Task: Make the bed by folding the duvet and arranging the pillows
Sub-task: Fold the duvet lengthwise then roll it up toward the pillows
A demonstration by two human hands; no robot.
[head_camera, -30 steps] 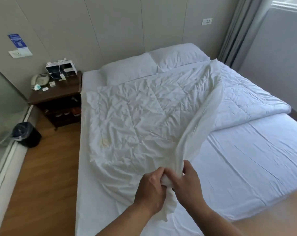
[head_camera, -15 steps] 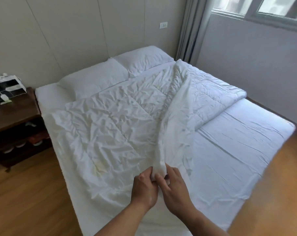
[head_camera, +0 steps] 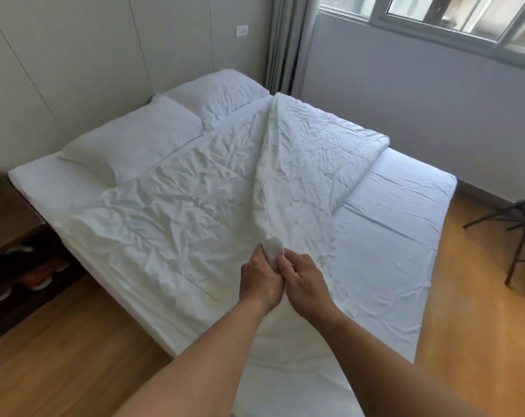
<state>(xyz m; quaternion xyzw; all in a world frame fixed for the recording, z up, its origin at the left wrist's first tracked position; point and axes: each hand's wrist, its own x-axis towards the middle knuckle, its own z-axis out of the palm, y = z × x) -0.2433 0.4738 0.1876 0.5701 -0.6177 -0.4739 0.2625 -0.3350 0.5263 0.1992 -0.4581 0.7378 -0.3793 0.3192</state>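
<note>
Duvet (head_camera: 195, 206) about half done by my reckoning: it lies crumpled over the head half of the bed (head_camera: 390, 251), the foot half bare sheet, and the fold is not yet squared or smoothed. Near pillow (head_camera: 135, 139) and far pillow (head_camera: 216, 91) sit side by side at the wall (may want straightening). Left hand (head_camera: 261, 281) and right hand (head_camera: 308, 281) meet, forearms extended, both pinching one bunched duvet corner, lifted into a ridge.

1. The left hand (head_camera: 259, 281) and right hand (head_camera: 305, 281) pinch one corner of the white duvet (head_camera: 195, 206), lifted off the bed (head_camera: 405, 236).
2. Two pillows (head_camera: 141, 142) lie at the bed's head.
</note>
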